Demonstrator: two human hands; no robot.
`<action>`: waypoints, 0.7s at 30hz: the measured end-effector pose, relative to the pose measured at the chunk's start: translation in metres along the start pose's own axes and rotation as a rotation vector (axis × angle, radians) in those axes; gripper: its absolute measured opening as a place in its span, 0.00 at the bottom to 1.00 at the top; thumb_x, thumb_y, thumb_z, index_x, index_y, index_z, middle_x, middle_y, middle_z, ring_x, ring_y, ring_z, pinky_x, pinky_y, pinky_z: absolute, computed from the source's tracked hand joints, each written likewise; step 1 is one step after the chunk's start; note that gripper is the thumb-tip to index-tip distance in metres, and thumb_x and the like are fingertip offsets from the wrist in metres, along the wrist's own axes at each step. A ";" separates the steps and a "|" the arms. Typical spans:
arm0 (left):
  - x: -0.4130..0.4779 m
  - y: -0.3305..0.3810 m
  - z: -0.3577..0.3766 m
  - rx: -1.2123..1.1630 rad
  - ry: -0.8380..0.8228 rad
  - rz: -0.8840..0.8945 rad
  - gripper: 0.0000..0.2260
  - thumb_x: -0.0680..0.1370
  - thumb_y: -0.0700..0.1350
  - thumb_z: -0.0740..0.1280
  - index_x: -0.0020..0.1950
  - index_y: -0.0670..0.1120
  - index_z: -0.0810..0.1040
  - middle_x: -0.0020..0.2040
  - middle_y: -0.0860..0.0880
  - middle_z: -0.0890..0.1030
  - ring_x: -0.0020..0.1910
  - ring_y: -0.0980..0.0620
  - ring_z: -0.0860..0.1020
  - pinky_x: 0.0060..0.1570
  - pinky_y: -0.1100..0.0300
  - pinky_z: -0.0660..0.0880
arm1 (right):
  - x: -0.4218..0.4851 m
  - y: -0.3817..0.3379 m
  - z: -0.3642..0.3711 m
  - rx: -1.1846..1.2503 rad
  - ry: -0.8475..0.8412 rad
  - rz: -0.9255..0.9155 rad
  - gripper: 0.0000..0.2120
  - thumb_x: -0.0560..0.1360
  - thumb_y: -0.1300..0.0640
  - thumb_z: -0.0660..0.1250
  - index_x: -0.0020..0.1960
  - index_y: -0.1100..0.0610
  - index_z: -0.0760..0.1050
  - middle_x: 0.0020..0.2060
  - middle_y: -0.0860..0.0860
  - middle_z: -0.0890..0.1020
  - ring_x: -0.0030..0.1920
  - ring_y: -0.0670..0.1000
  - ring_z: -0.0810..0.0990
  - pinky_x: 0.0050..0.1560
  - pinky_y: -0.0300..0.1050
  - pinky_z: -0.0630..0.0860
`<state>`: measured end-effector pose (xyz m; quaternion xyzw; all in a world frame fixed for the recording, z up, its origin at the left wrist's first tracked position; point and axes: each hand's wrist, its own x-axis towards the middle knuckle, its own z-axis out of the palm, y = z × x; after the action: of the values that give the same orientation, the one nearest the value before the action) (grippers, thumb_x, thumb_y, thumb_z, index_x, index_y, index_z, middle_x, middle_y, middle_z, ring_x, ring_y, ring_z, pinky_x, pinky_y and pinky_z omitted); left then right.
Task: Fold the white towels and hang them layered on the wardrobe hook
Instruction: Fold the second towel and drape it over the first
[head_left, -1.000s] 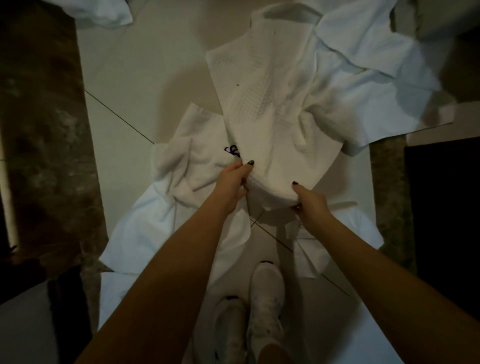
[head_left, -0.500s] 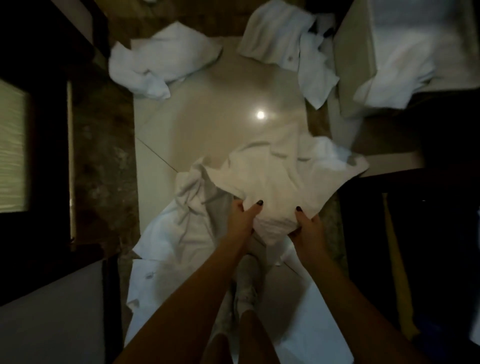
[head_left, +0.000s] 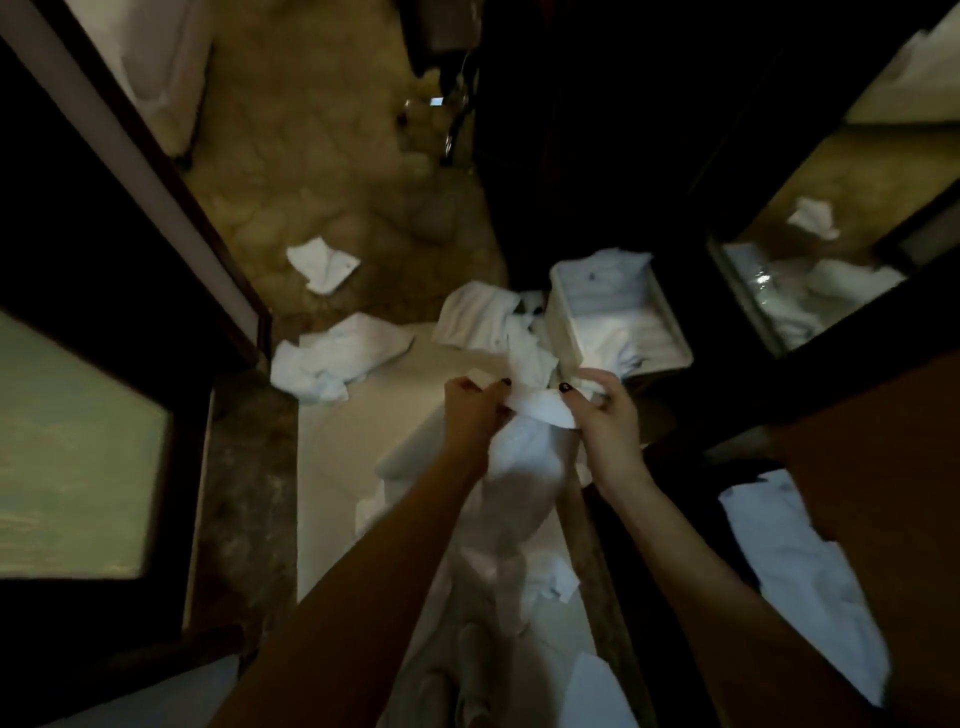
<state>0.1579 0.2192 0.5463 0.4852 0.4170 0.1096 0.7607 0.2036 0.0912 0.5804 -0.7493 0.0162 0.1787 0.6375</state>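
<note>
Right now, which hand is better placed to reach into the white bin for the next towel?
Right hand, probably: it sits right beside the bin, while the left hand is across the held towel. Both grip that towel.

Dim light. Floor: pale glossy tiles (head_left: 332, 493) at centre, mottled brown stone (head_left: 322, 171) beyond. Dark door frame (head_left: 156, 171) and frosted pane (head_left: 67, 457) left. Brown wood panel (head_left: 857, 426) right.
</note>
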 end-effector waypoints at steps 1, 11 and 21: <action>-0.010 0.022 0.003 -0.020 -0.026 0.030 0.08 0.76 0.35 0.68 0.38 0.41 0.73 0.36 0.42 0.77 0.39 0.44 0.77 0.43 0.50 0.76 | -0.008 -0.025 -0.006 -0.038 -0.029 -0.060 0.06 0.77 0.63 0.69 0.48 0.52 0.79 0.39 0.51 0.80 0.42 0.50 0.78 0.47 0.48 0.75; -0.130 0.177 0.006 -0.184 -0.315 0.130 0.12 0.81 0.35 0.60 0.64 0.36 0.72 0.41 0.45 0.81 0.34 0.58 0.82 0.34 0.67 0.78 | -0.104 -0.213 -0.049 -0.234 -0.199 -0.496 0.19 0.72 0.62 0.74 0.62 0.55 0.77 0.47 0.45 0.82 0.50 0.42 0.81 0.53 0.40 0.76; -0.203 0.202 0.028 0.149 -0.593 0.412 0.14 0.84 0.41 0.57 0.64 0.34 0.73 0.57 0.36 0.80 0.48 0.48 0.83 0.49 0.62 0.81 | -0.180 -0.274 -0.107 -0.311 0.133 -0.771 0.06 0.73 0.58 0.74 0.44 0.61 0.81 0.34 0.58 0.82 0.36 0.50 0.79 0.39 0.41 0.72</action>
<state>0.0991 0.1868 0.8264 0.6237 0.0790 0.0844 0.7731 0.1304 0.0029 0.9063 -0.7976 -0.2515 -0.1212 0.5347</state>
